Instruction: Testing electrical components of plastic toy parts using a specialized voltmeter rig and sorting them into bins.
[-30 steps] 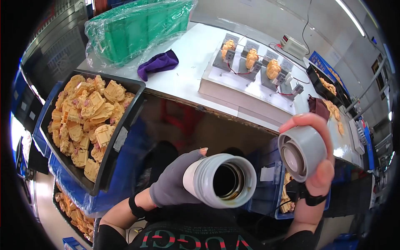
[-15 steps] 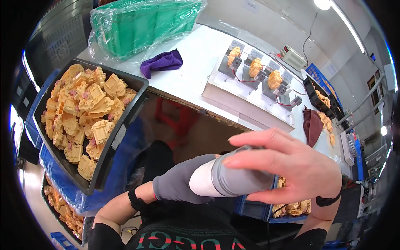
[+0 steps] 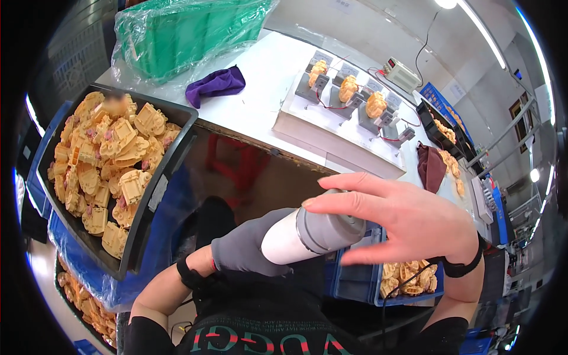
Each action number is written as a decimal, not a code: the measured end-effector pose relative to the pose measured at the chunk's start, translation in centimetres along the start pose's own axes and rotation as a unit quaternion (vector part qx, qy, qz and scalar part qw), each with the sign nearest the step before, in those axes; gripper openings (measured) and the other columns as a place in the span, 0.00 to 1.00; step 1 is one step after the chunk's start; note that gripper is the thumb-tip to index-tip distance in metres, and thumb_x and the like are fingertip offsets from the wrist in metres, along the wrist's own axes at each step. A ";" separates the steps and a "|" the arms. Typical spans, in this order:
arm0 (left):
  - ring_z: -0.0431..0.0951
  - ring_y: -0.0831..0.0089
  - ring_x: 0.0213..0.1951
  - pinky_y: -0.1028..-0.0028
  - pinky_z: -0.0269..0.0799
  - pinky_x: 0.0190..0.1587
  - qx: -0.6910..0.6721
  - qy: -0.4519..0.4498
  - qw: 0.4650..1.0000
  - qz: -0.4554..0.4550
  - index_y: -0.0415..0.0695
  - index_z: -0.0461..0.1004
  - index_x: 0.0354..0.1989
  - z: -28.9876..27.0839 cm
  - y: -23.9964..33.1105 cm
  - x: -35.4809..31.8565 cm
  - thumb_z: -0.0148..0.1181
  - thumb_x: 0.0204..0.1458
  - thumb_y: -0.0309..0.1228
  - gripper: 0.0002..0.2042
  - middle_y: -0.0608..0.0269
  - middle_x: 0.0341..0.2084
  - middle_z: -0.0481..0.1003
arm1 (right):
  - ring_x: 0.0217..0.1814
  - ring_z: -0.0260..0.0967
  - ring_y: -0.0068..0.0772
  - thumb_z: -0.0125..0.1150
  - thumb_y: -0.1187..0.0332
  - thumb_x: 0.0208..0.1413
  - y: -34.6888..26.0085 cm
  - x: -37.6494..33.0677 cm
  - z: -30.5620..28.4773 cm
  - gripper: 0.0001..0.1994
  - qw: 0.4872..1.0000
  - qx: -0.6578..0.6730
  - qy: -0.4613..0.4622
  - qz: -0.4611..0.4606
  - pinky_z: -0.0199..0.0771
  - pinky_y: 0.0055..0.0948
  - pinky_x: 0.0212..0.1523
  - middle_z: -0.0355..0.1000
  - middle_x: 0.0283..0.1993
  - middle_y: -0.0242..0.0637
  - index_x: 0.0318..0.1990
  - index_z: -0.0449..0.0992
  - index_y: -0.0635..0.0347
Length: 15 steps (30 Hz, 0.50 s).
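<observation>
White bottle (image 3: pixel 285 241), clasped around its body by the gloved left hand (image 3: pixel 244 247); long axis running rightward out of that grip, grey lid (image 3: pixel 327 231) nearest the bare right hand (image 3: pixel 411 220), fingers spread around it, contact impossible to tell.

My glove (image 3: pixel 241 245) is grey, my bottle (image 3: pixel 285 241) white with a grey lid (image 3: pixel 331 228); desk (image 3: pixel 258 97), white; crate (image 3: pixel 177 40), green; cloths (image 3: pixel 216 85), purple and maroon.

Head fisheye looks down, close over hands (image 3: pixel 408 222).
</observation>
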State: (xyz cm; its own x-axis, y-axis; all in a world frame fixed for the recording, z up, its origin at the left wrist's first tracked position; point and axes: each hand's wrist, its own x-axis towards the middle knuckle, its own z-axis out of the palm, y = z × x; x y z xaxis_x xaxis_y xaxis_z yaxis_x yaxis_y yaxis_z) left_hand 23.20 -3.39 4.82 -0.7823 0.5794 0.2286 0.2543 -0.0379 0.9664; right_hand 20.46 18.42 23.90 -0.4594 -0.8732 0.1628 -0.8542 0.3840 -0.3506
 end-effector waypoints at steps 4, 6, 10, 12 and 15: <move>0.73 0.59 0.57 0.66 0.68 0.58 0.033 -0.007 0.999 0.003 0.45 0.61 0.65 -0.3 0.1 1.1 0.75 0.34 0.30 0.43 0.54 0.54 0.72 | 0.39 0.73 0.53 0.65 0.45 0.53 0.4 0.1 0.7 0.29 0.989 0.006 -0.079 0.124 0.74 0.40 0.38 0.74 0.40 0.50 0.52 0.70 0.57; 0.73 0.59 0.56 0.66 0.68 0.57 0.033 -0.005 0.999 0.006 0.45 0.62 0.64 -0.4 -0.3 1.4 0.75 0.35 0.30 0.43 0.54 0.53 0.73 | 0.33 0.73 0.55 0.60 0.41 0.54 0.3 0.7 1.3 0.30 0.965 -0.027 -0.087 0.246 0.72 0.43 0.34 0.73 0.31 0.51 0.43 0.68 0.65; 0.76 0.56 0.53 0.64 0.71 0.55 0.104 0.028 0.994 0.025 0.44 0.64 0.62 -0.8 -2.4 1.1 0.74 0.35 0.29 0.39 0.54 0.50 0.75 | 0.32 0.73 0.60 0.57 0.40 0.55 0.6 1.5 2.3 0.30 0.958 -0.014 -0.092 0.271 0.71 0.48 0.32 0.73 0.26 0.55 0.37 0.66 0.65; 0.77 0.52 0.50 0.63 0.72 0.53 -0.015 0.029 0.999 0.007 0.44 0.66 0.59 -0.9 -1.3 0.9 0.73 0.37 0.29 0.35 0.51 0.46 0.76 | 0.34 0.73 0.63 0.57 0.42 0.55 0.7 1.6 2.9 0.28 0.945 0.000 -0.080 0.317 0.72 0.50 0.35 0.73 0.28 0.59 0.40 0.67 0.64; 0.77 0.50 0.48 0.59 0.72 0.49 0.089 0.016 0.995 -0.035 0.45 0.67 0.56 -0.6 -0.3 2.3 0.71 0.40 0.35 0.32 0.48 0.44 0.77 | 0.35 0.73 0.66 0.60 0.46 0.55 2.2 -0.3 3.6 0.25 0.927 -0.005 -0.059 0.371 0.74 0.52 0.38 0.74 0.30 0.61 0.44 0.68 0.62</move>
State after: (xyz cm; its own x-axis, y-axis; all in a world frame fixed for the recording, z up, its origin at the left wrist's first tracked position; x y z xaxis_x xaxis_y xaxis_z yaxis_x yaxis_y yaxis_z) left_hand 20.96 -2.51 5.17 -0.8187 0.5489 0.1686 0.2935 0.1477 0.9445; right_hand 19.61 18.44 19.78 -0.8922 -0.3934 -0.2219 -0.3152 0.8942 -0.3178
